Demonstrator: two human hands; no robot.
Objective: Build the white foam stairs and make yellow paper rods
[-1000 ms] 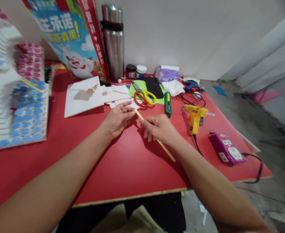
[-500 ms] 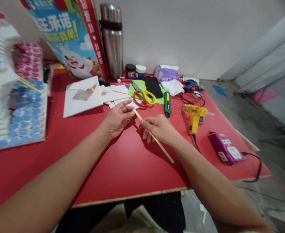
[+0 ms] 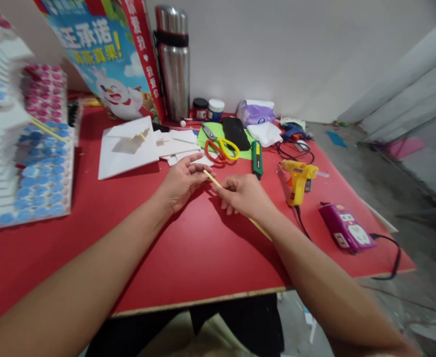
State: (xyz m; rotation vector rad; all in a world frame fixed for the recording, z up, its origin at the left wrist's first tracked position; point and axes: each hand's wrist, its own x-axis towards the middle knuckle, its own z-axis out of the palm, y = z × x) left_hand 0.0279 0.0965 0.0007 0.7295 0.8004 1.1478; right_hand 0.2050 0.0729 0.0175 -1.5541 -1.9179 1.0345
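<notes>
A thin pale-yellow stick [image 3: 211,179] lies slanted over the red table [image 3: 188,258], and both hands are on it. My right hand [image 3: 245,195] is closed round its middle; the lower end runs under my wrist. My left hand [image 3: 183,179] pinches the upper tip between thumb and fingers. Just beyond my hands lie white foam pieces [image 3: 129,146] and red-and-yellow scissors [image 3: 221,148].
A yellow glue gun [image 3: 299,179] and a purple power strip [image 3: 346,230] with cords sit on the right. A green utility knife [image 3: 256,158], black phone [image 3: 236,133], steel flask [image 3: 173,62], printed box [image 3: 106,54] and stacked dotted foam sheets [image 3: 25,148] ring the work area.
My right hand has slid a little up the stick toward my left hand, so the two hands are closer. The stick's lower end is now mostly hidden under my wrist.
</notes>
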